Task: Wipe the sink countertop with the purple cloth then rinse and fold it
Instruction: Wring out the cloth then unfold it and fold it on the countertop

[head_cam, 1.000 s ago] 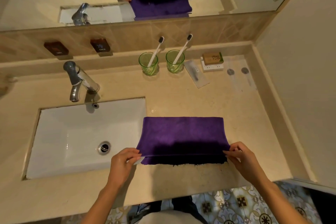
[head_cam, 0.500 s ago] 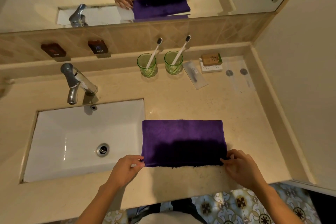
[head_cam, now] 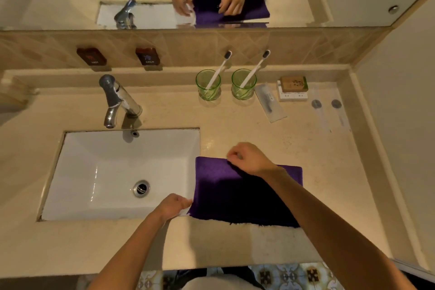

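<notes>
Two hands on cloth (head_cam: pixel 235 193), folded in half on counter (head_cam: pixel 270 246) at right rim of sink (head_cam: pixel 122 172). Since half a second ago: right hand (head_cam: pixel 249 159) moved from near right corner of cloth to far edge, left of middle; left hand (head_cam: pixel 173 205) unchanged at near left corner. Left grip: pinching that corner. Right grip: fingers curled at far edge; whether pinching or only pressing, cannot tell. Probable meaning: first fold finished, second fold or smoothing in hand, so wiping and rinsing judged done. Cloth: deep purple, plush terry, rectangular, frayed along near edge. Counter: pale polished stone, speckled. Sink: white glazed rectangle, chrome drain (head_cam: pixel 141 188), chrome tap (head_cam: pixel 116 101).
</notes>
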Tool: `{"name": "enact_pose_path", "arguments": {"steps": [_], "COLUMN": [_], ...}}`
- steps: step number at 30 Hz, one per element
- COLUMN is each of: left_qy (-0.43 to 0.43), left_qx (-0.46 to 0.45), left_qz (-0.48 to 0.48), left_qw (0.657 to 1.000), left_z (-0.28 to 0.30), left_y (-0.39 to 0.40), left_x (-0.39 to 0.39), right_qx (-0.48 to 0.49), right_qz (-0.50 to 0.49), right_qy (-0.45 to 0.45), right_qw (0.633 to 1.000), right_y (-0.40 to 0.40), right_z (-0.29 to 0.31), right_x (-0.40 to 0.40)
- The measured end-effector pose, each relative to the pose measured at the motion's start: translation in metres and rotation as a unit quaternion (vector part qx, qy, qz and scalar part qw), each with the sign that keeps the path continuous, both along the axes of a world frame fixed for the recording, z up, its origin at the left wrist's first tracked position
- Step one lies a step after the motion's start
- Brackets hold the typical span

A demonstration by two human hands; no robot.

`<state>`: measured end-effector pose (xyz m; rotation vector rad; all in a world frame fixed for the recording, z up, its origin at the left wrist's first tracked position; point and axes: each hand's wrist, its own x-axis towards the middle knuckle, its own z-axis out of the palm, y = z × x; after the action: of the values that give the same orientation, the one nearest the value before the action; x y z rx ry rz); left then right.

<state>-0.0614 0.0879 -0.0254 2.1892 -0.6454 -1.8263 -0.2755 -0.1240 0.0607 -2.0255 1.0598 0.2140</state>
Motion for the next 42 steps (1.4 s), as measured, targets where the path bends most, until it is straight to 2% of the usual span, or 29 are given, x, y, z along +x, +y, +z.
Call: {"name": "enact_pose_path", "arguments": {"steps": [4, 10, 14, 22, 26, 35, 38, 42], "left_qy": [-0.017, -0.047, -0.06, -0.03, -0.085, -0.15, -0.162, -0.171], "left_qx": [0.005, 0.039, 0.045, -0.015, -0.091, -0.295, -0.347, -0.362], "left_qz": [-0.055, -0.107, -0.123, -0.045, 0.012, -0.021, -0.051, -0.134], "left_qw": [0.998, 0.992, 0.99, 0.998, 0.992, 0.944, 0.922, 0.906], "left_z": [0.003, 0.003, 0.007, 0.023, 0.046, 0.105, 0.104, 0.089], "left_y": [-0.001, -0.002, -0.002, 0.001, 0.005, -0.008, -0.017, -0.029], "left_x": [-0.001, -0.008, -0.011, -0.013, -0.021, -0.11, -0.146, -0.195], "right_qx": [-0.036, -0.103, -0.116, -0.09, -0.031, 0.009, 0.012, 0.001], "right_qz": [0.117, 0.266, 0.289, 0.336, 0.318, 0.223, 0.171, 0.135], "right_qy": [0.003, 0.168, 0.179, 0.18, 0.142, 0.039, 0.039, 0.062], "right_qw": [0.992, 0.943, 0.933, 0.92, 0.937, 0.974, 0.984, 0.989], "right_y": [-0.007, -0.001, 0.001, -0.009, -0.023, -0.065, -0.075, -0.08], "right_z": [-0.015, -0.039, -0.042, -0.033, -0.025, 0.024, 0.027, 0.028], "right_x": [0.086, 0.132, 0.142, 0.149, 0.135, 0.026, -0.024, -0.081]}}
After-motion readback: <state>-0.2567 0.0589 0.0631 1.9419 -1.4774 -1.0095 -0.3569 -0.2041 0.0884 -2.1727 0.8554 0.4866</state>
